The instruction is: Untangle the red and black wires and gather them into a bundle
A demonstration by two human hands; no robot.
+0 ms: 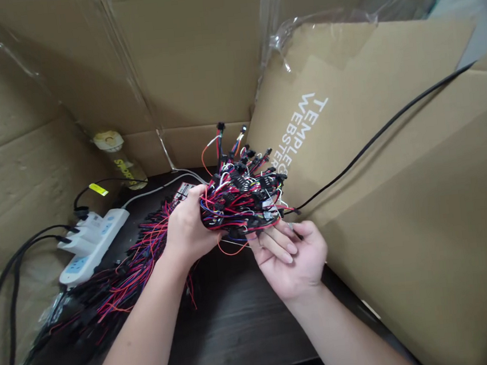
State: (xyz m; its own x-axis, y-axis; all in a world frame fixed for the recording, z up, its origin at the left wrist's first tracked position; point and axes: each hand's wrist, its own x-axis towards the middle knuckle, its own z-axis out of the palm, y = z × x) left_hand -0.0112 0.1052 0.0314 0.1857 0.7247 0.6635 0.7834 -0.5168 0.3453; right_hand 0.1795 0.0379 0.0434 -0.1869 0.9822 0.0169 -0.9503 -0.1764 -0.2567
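Observation:
A thick bundle of wire harnesses (244, 191), with red, blue, white and black leads and many small black plug connectors, is held up over the dark table. My left hand (189, 225) is wrapped round its middle, thumb on top. The connector ends fan out to the right, and the loose wire tails (131, 273) trail down to the left. My right hand (291, 255) is palm up beneath the connector end, its fingers curled in. A small dark piece shows by its thumb, but what the fingers pinch is hidden.
On the left lies a white power strip (98, 242) with plugged-in adapters and black cables. A yellow-capped clear tube (116, 157) stands in the back corner. Cardboard walls (192, 55) enclose the dark tabletop (236, 332). A black cable (377, 138) crosses the right cardboard panel.

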